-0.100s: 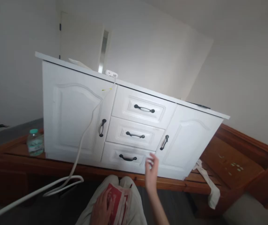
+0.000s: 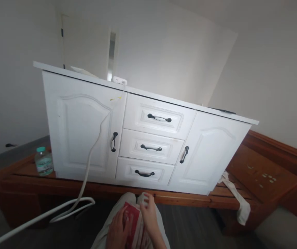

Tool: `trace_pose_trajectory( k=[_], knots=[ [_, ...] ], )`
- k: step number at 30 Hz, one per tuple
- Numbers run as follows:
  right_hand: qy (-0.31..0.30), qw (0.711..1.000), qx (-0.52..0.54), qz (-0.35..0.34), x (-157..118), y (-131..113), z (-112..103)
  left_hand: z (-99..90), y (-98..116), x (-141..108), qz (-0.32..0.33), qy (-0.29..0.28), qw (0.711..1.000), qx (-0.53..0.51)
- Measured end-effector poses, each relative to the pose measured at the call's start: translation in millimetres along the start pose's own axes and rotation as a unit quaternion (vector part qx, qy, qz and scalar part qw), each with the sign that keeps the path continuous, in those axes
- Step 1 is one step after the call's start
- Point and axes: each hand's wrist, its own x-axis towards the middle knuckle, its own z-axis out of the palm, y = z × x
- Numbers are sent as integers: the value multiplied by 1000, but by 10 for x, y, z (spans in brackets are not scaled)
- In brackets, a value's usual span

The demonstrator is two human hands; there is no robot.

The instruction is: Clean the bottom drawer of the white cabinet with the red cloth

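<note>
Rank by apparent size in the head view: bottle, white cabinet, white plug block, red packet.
1. white cabinet
2. red packet and bottle: unsure, packet is nearer and partly covered
3. white plug block

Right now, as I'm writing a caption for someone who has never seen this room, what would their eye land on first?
Most likely the big white cabinet, tilted across the view on a brown wooden bench, its dark handles standing out. Next, perhaps, the thick white cable hanging down its front and looping at lower left. Then the red packet on the lap, at bottom centre, with both hands at it.
</note>
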Motion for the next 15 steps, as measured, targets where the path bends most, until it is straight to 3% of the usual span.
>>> trace_pose_trajectory(
  k=[2,5,10,15],
  knots=[
    [-44,998,-34,14,-360,461,335,-45,27,7,-12,2,1000,-24],
    [-94,993,-55,-37,-698,753,550,-106,113,13,-29,10,998,-54],
    [-77,994,-67,-33,-771,721,578,-164,230,14,-39,4,996,-76],
    [-73,995,-64,-35,-730,747,590,-211,199,33,-54,-2,990,-134]
  ],
)
